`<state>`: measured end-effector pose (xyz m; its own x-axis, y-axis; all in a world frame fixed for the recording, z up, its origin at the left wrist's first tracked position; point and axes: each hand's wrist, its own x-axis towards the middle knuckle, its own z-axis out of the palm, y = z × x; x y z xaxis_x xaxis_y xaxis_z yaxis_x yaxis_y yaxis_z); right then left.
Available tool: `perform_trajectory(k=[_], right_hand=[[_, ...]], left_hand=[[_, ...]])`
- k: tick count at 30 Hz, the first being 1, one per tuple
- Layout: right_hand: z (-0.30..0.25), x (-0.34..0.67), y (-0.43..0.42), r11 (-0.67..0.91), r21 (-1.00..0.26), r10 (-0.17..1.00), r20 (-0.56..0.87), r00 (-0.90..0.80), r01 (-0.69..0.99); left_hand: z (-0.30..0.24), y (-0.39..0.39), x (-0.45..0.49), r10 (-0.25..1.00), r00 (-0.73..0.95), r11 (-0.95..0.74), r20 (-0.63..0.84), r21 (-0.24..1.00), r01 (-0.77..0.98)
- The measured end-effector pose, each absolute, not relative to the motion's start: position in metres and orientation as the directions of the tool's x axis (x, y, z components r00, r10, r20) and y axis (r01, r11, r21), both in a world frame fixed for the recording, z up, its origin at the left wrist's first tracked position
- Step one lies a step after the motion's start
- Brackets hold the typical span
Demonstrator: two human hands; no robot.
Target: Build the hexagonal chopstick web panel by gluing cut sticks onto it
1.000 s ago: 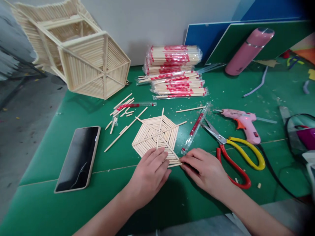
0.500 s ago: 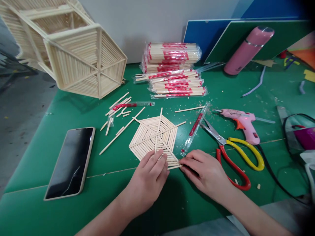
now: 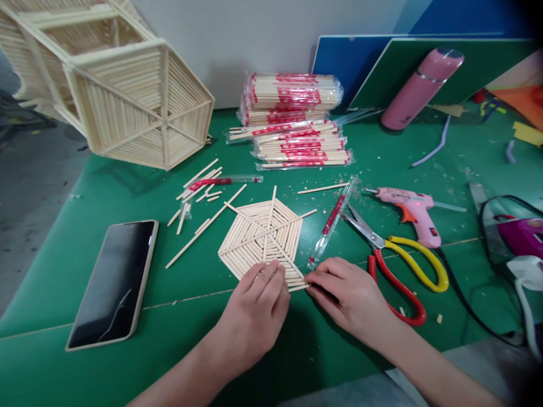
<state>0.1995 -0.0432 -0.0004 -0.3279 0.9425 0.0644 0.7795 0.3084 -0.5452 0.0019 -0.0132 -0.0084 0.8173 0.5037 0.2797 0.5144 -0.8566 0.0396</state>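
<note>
A flat hexagon of glued wooden sticks (image 3: 258, 234) lies on the green table (image 3: 127, 186). My left hand (image 3: 254, 308) rests on its near edge, fingers stretched flat and pressing the sticks down. My right hand (image 3: 348, 297) is at the hexagon's near right corner, its fingertips pinched on the end of the outermost stick (image 3: 299, 287). A wrapped chopstick (image 3: 331, 223) lies just beyond my right hand.
Red-and-yellow scissors (image 3: 403, 265) and a pink glue gun (image 3: 411, 206) lie to the right. A phone (image 3: 112, 280) lies at the left, loose sticks (image 3: 203, 195) behind it. Chopstick packs (image 3: 292, 121), a large stick lantern frame (image 3: 127, 96) and a pink bottle (image 3: 419, 87) stand at the back.
The view has drifted a little to the right, so everything sits slightly further left. Both hands stay on the hexagon's near edge, hardly moved.
</note>
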Motion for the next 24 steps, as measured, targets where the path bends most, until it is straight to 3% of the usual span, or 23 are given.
perform_trajectory(k=[7, 12, 24], right_hand=[[-0.001, 0.198, -0.044, 0.292, -0.563, 0.949, 0.069, -0.308, 0.773], [-0.002, 0.200, -0.045, 0.277, -0.611, 0.956, 0.093, -0.280, 0.742], [0.003, 0.201, -0.041, 0.269, -0.583, 0.948, 0.022, -0.317, 0.767]], left_hand=[[-0.001, -0.010, 0.017, 0.538, 0.806, -0.826, 0.246, -0.036, 0.562], [-0.002, -0.012, 0.019, 0.545, 0.800, -0.826, 0.252, -0.004, 0.564], [-0.004, -0.014, 0.022, 0.460, 0.839, -0.875, 0.292, -0.013, 0.484]])
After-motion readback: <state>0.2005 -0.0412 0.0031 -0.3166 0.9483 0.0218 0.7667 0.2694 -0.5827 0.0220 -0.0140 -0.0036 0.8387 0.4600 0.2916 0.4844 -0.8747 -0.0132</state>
